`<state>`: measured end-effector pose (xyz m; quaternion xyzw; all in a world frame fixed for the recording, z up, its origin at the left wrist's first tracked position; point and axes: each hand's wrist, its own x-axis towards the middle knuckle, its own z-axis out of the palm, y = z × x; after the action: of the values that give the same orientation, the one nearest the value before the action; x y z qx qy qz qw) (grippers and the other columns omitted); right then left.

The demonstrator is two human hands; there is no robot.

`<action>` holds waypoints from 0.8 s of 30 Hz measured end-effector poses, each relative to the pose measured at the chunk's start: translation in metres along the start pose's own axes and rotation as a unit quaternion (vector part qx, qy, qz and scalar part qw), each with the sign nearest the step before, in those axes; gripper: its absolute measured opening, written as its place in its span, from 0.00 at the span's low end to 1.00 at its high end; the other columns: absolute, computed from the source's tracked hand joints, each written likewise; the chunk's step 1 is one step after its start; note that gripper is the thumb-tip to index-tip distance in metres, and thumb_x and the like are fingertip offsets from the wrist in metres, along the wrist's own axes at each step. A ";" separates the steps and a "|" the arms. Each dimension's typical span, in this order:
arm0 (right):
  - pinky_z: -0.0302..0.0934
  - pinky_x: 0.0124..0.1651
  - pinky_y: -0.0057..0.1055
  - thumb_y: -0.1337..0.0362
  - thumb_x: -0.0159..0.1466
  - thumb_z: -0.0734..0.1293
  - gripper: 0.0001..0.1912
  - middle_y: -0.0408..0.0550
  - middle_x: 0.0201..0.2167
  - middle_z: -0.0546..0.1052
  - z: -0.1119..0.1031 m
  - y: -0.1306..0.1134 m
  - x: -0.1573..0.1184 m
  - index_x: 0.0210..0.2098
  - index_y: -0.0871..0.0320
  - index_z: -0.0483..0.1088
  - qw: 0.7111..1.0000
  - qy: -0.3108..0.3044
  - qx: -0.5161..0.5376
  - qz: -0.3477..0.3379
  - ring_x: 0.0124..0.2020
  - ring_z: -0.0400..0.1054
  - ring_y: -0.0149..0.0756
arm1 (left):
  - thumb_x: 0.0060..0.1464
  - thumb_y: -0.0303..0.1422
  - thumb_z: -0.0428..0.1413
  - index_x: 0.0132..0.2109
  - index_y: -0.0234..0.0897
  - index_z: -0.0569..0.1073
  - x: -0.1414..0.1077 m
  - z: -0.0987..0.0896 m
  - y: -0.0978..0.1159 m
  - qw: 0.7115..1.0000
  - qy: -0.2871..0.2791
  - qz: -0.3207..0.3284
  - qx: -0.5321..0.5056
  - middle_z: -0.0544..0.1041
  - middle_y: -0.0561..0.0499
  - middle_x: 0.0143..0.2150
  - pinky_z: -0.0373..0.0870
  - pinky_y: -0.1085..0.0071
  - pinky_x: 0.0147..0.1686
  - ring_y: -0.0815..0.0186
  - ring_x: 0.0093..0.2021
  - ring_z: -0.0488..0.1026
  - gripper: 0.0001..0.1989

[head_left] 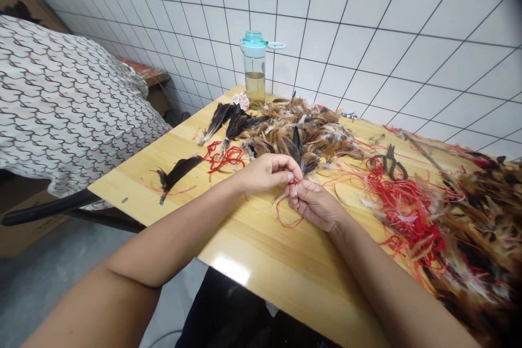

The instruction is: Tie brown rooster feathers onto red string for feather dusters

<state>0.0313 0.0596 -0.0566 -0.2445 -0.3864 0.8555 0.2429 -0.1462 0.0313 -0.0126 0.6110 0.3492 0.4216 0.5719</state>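
My left hand is closed in a pinch over the middle of the table. Dark feathers stick up just beyond its fingertips and appear to be held there, though their quill ends are hidden. Pressed close against it, my right hand pinches a red string, which hangs in a loop below the fingers. A bit of red shows between both sets of fingertips. Behind the hands lies a large pile of brown and black feathers.
Black scissors lie right of the hands, beside tangled red strings and another feather heap. A water bottle stands by the tiled wall. Loose black feathers and red string lie left. Patterned cloth is beside the table.
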 end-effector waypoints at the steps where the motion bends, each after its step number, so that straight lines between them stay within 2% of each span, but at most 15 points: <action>1: 0.59 0.31 0.18 0.59 0.49 0.78 0.14 0.40 0.24 0.72 -0.001 -0.001 0.000 0.24 0.62 0.73 1.000 -0.010 0.002 0.002 0.26 0.63 0.21 | 0.56 0.34 0.57 0.38 0.29 0.71 0.000 0.000 0.000 1.000 0.004 0.001 -0.006 0.77 0.48 0.28 0.73 0.71 0.33 0.69 0.29 0.75 0.09; 9: 0.58 0.31 0.21 0.60 0.51 0.78 0.12 0.42 0.25 0.71 -0.007 -0.003 -0.001 0.24 0.61 0.74 0.998 -0.065 0.010 -0.008 0.27 0.61 0.23 | 0.56 0.29 0.56 0.37 0.30 0.70 -0.001 0.005 0.002 0.999 0.009 0.039 0.031 0.78 0.48 0.29 0.72 0.74 0.34 0.71 0.29 0.76 0.05; 17: 0.58 0.32 0.22 0.55 0.49 0.78 0.15 0.43 0.27 0.72 -0.009 -0.002 -0.003 0.24 0.60 0.75 0.995 -0.097 -0.022 -0.011 0.27 0.62 0.24 | 0.56 0.29 0.57 0.38 0.31 0.70 -0.003 0.004 0.004 0.998 -0.036 0.041 0.028 0.78 0.47 0.31 0.74 0.73 0.36 0.69 0.32 0.77 0.05; 24: 0.60 0.34 0.22 0.48 0.49 0.76 0.21 0.44 0.25 0.73 -0.007 -0.001 -0.002 0.25 0.61 0.76 0.993 -0.108 -0.043 -0.014 0.29 0.64 0.25 | 0.56 0.29 0.57 0.39 0.31 0.70 -0.005 0.003 0.009 0.997 -0.070 0.023 0.006 0.77 0.48 0.29 0.74 0.72 0.33 0.69 0.30 0.77 0.05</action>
<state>0.0378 0.0627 -0.0596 -0.1553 -0.4507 0.8558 0.2009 -0.1464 0.0246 -0.0044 0.6501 0.2967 0.3885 0.5816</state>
